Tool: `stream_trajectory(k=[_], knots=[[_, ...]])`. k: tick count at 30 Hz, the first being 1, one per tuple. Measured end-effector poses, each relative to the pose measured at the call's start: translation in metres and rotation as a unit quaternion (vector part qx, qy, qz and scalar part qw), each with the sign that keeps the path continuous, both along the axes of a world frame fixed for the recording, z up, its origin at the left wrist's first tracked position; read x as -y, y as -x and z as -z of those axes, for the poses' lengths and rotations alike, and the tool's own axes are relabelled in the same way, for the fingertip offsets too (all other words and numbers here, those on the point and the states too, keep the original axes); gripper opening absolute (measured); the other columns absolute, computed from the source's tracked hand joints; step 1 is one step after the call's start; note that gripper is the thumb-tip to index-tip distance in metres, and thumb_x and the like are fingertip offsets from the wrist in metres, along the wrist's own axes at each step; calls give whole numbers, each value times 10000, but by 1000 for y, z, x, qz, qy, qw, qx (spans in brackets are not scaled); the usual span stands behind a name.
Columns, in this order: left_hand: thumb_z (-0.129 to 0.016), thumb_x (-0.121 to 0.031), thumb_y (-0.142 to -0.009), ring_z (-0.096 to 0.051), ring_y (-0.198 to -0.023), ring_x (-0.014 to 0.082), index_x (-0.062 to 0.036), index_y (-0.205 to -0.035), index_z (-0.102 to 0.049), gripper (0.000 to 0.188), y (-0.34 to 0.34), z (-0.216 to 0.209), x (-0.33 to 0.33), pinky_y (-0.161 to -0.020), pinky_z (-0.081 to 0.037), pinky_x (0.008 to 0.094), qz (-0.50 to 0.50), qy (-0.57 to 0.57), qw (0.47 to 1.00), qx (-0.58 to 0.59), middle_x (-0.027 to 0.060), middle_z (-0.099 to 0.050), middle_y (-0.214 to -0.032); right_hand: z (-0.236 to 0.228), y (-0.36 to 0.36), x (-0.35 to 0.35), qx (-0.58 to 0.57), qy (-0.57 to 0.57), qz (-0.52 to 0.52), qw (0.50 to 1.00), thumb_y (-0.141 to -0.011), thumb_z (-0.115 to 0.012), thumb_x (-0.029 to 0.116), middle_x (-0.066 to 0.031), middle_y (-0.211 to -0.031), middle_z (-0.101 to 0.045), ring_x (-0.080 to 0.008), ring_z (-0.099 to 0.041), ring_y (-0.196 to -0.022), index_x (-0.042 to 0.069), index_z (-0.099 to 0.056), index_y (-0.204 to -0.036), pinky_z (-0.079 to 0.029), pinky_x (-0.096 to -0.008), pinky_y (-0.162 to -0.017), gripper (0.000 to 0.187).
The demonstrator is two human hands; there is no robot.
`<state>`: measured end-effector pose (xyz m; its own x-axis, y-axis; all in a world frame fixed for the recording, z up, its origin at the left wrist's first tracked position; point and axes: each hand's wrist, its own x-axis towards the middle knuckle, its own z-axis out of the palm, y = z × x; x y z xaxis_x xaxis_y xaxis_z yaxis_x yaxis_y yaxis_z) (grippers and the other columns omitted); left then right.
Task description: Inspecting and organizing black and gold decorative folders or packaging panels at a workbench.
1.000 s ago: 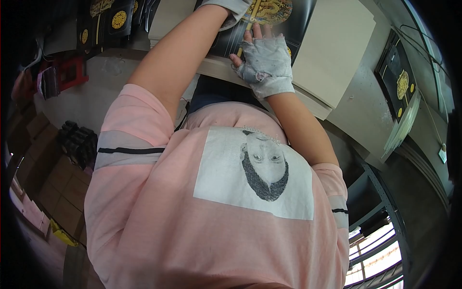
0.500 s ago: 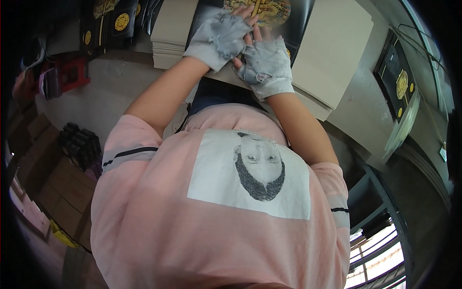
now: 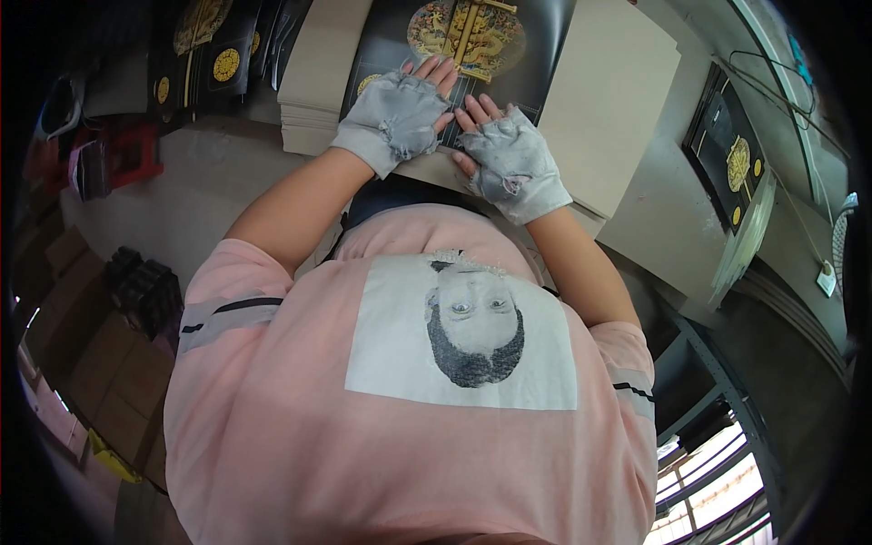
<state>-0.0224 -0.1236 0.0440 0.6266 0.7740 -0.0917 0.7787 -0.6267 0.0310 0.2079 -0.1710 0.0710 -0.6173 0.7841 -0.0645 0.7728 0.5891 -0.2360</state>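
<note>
A dark printed sheet [image 3: 538,54] with a round, colourful gold design lies on pale grey board at the far middle of the table. My left hand [image 3: 395,111], in a grey fingerless glove, rests flat on its near left part, fingers stretched out. My right hand [image 3: 509,156], gloved the same way, lies palm down at the sheet's near edge, with its fingers apart. Neither hand grips anything. Stacked pale boards [image 3: 309,113] stand left of the sheet, and a broad pale board [image 3: 616,100] lies to its right.
More dark printed pieces with gold medallions [image 3: 204,59] lie at the far left. Below them is a red plastic holder [image 3: 138,150]. On the right, another dark printed piece [image 3: 731,150] lies on pale sheets [image 3: 747,238] near a cable [image 3: 783,98]. A metal frame [image 3: 704,341] stands lower right.
Both hands have drawn nearer to me over the sheet and moved apart. More of the round design now shows. The whole view has shifted slightly.
</note>
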Motion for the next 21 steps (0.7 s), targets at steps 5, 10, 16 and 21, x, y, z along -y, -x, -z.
stream_trajectory(k=[5, 10, 16, 21], knots=[[-506, -446, -1058, -342, -1583, 242, -37, -1595, -435, 679, -3, -2, -2, -1267, -305, 467, -2, 24, 1000, -15, 104, -403, -1696, 5, -19, -27, -4, -1, -18, 1000, -1027, -559, 454, -146, -1620, -503, -296, -423, -1537, 67, -572, -1509, -299, -528, -1267, 618], [-513, -447, -1052, -344, -1583, 246, -21, -1587, -442, 687, -5, -7, -6, -1268, -295, 467, -3, 53, 999, -8, 121, -404, -1693, 2, -35, -76, 45, -8, -37, 998, -1029, -540, 499, -137, -1638, -489, -286, -417, -1545, 128, -560, -1538, -282, -512, -1273, 629], [-546, -428, -1028, -358, -1573, 272, -5, -1571, -459, 694, -4, -9, -9, -1265, -294, 479, -5, 98, 995, 7, 150, -414, -1681, 7, -52, -164, 51, -98, -20, 994, -1010, -609, 471, -150, -1606, -520, -320, -447, -1515, 120, -598, -1501, -306, -499, -1252, 603], [-570, -433, -1011, -332, -1582, 258, -13, -1565, -475, 701, -4, -7, -10, -1267, -269, 488, -15, 122, 992, 25, 125, -416, -1683, 8, -61, -262, 48, -109, 13, 993, -972, -647, 424, -210, -1554, -549, -360, -449, -1497, 38, -667, -1351, -316, -505, -1242, 541]])
